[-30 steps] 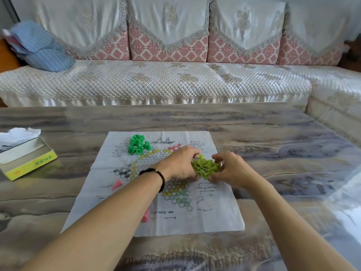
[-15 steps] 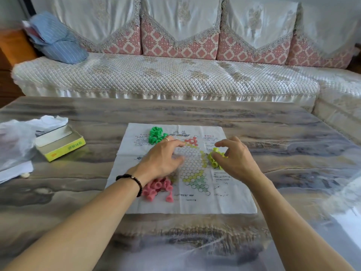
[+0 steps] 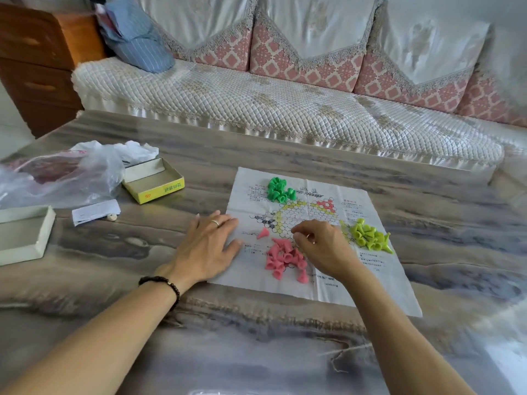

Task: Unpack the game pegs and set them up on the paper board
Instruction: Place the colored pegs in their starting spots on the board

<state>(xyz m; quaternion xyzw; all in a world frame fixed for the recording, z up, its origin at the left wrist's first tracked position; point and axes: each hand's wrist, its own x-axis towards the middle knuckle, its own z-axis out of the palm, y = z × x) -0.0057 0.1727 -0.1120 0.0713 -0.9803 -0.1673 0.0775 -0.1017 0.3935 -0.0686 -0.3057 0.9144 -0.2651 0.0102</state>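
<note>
Now the left hand (image 3: 206,246) lies flat on the paper board (image 3: 379,283); the right hand (image 3: 322,246), curled, hovers over the pink pegs (image 3: 285,259), grip unclear. Brushing could scatter them.

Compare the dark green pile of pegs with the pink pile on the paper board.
The dark green pile sits at the far left corner of the paper board, away from both hands; the pink pile lies near the front, beside the right hand. The dark green pile is one tight cluster; the pink pile is looser, with one stray pink peg lying apart. Both are small cone-shaped pegs, heaped and not yet set up.
</note>
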